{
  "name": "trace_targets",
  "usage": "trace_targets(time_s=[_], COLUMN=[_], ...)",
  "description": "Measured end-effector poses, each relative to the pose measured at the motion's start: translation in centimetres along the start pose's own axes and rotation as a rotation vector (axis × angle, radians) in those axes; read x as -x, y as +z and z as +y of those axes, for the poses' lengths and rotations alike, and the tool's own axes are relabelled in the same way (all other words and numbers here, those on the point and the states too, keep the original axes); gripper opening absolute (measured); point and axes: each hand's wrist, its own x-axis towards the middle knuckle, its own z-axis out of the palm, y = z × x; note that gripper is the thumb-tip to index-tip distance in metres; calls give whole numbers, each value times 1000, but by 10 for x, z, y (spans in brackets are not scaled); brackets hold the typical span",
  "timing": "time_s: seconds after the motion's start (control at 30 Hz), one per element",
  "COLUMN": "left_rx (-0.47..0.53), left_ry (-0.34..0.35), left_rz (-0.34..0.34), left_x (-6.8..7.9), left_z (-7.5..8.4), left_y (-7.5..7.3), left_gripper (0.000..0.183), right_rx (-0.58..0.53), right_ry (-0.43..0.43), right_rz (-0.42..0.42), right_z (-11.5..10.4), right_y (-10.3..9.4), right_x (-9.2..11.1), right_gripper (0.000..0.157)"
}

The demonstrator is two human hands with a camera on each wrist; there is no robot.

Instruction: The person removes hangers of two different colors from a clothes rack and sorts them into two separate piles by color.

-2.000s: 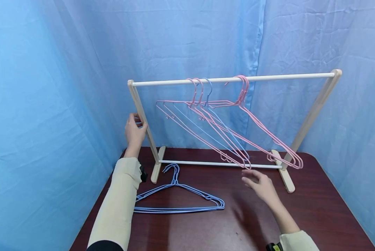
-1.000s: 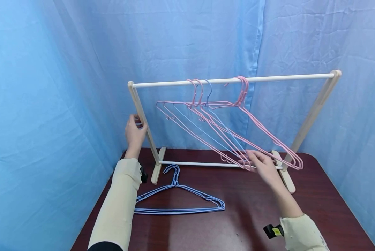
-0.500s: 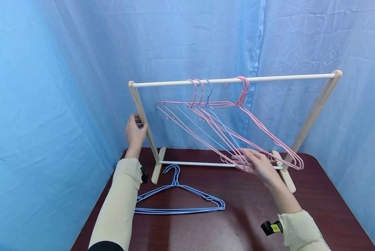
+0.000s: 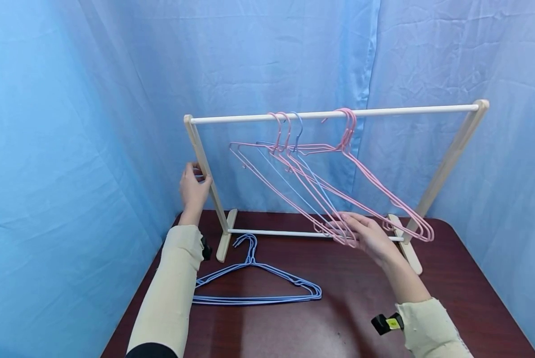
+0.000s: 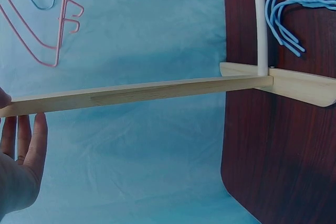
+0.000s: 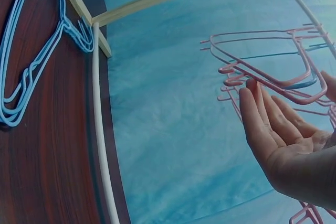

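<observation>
A wooden rack has a white top rail (image 4: 406, 110) from which wire hangers hang. My left hand (image 4: 193, 188) holds its left post (image 4: 198, 151), thumb on one side and fingers on the other, as the left wrist view also shows. My right hand (image 4: 376, 243) is at the lower right corners of two pink hangers (image 4: 288, 132) and a blue hanger (image 4: 300, 130). In the right wrist view its fairly straight fingers (image 6: 251, 106) lie under and against the pink corners (image 6: 310, 99), with the thumb apart at the frame edge.
Several pink hangers (image 4: 349, 130) hang bunched farther right on the rail. Several blue hangers (image 4: 267, 301) lie stacked on the dark wood table (image 4: 303, 333) in front of the rack, partly hidden by the left sleeve (image 4: 160, 288). A white lower bar (image 4: 276, 232) joins the rack's feet. Blue curtains (image 4: 92, 124) surround the table.
My right hand has come up from in front of the hangers to their lower corners and pushed them slightly left, swinging the left group. My left hand stays on the post.
</observation>
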Motion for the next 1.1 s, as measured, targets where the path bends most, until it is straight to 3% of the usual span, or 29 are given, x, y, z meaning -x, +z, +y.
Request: trace_targets(time_s=[0.33,0.67,1.1], left_rx=[-1,2,17], left_ry=[-2,2,2], left_rz=[3,6,4], left_x=[0,2,1], left_z=[1,2,0], left_y=[1,0,0], left_gripper=[35,35,35], right_rx=[-88,-346,-447], right_ry=[-28,-93,-135], right_rz=[-44,-37,-47], right_z=[-2,-3,-10], right_y=[-2,-6,-19], right_x=[1,2,15], right_gripper=[23,28,33])
